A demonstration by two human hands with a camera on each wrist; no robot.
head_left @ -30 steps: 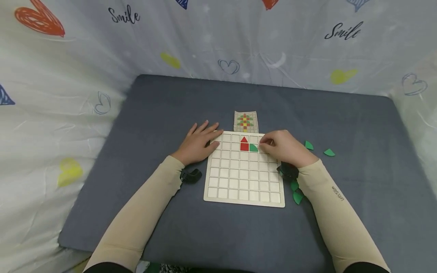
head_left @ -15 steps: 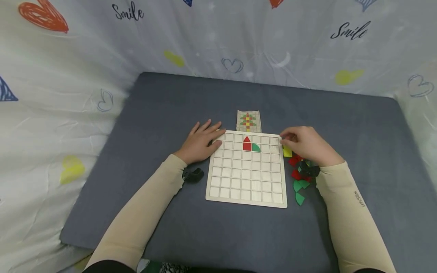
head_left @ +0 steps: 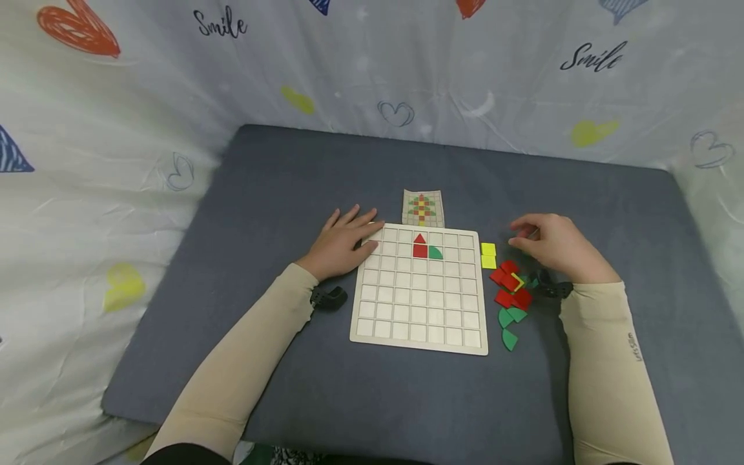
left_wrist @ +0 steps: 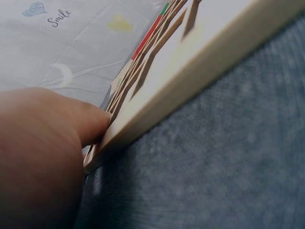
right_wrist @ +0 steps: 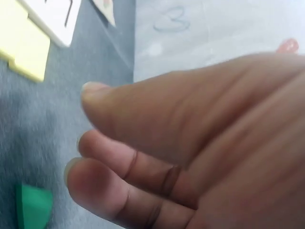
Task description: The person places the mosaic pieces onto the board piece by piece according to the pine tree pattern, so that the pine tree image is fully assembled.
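Note:
My left hand [head_left: 340, 242] rests with spread fingers on the upper left corner of a pale wooden grid board [head_left: 418, 348]; its thumb [left_wrist: 93, 121] presses the rim in the left wrist view. On the board, a red triangle [head_left: 420, 239] sits above a red square [head_left: 420, 250], with a green quarter-circle piece [head_left: 434, 252] to the square's right. My right hand [head_left: 555, 242] hovers right of the board, fingers loosely bent and thumb apart. The right wrist view shows nothing between them. A green piece [right_wrist: 34, 206] lies on the table below those fingers.
Two yellow squares [head_left: 488, 256] lie along the board's right edge. Below them are several red squares [head_left: 504, 298] and several green pieces [head_left: 509, 340]. A pattern card [head_left: 423, 208] lies behind the board on the grey table [head_left: 320, 400]. A printed curtain [head_left: 349, 64] hangs behind.
My right hand has moved right, off the board and past its edge, uncovering the yellow squares and the red and green pieces. The left hand stays at the board's corner.

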